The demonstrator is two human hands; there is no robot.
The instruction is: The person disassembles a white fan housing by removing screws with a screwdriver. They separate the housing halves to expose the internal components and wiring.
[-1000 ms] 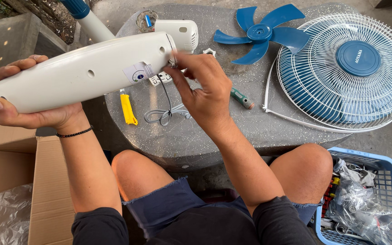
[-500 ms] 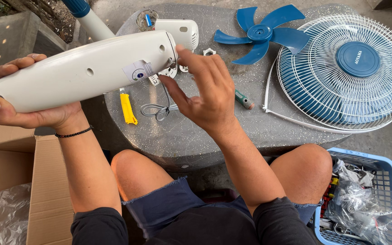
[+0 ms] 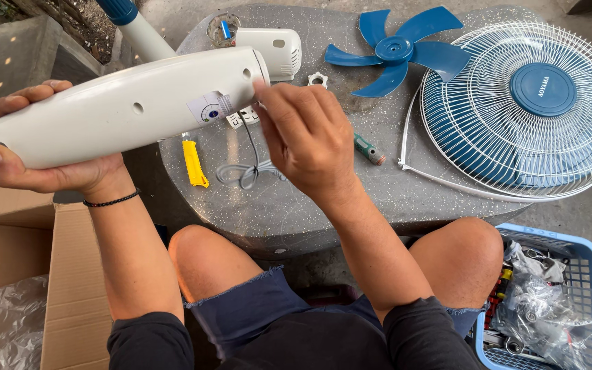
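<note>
My left hand (image 3: 49, 171) grips the narrow end of a long white fan housing (image 3: 131, 109), holding it level above a round grey stone table (image 3: 351, 199). My right hand (image 3: 306, 137) is at the housing's wide open end, fingertips on its rim, hiding what is under them. Small white tagged wires (image 3: 241, 116) hang from that end down to a grey cable coil (image 3: 244, 175) on the table.
On the table lie a yellow tool (image 3: 194, 163), a green-handled screwdriver (image 3: 369, 149), a white nut (image 3: 317, 80), a blue fan blade (image 3: 399, 49), a white motor cover (image 3: 275, 48) and white wire grilles (image 3: 522, 113). A cardboard box (image 3: 29, 274) sits at left, a blue basket (image 3: 549, 308) at right.
My right hand shifted from below the housing's end up onto its rim, fingers closing toward it. The housing stayed nearly still in my left hand.
</note>
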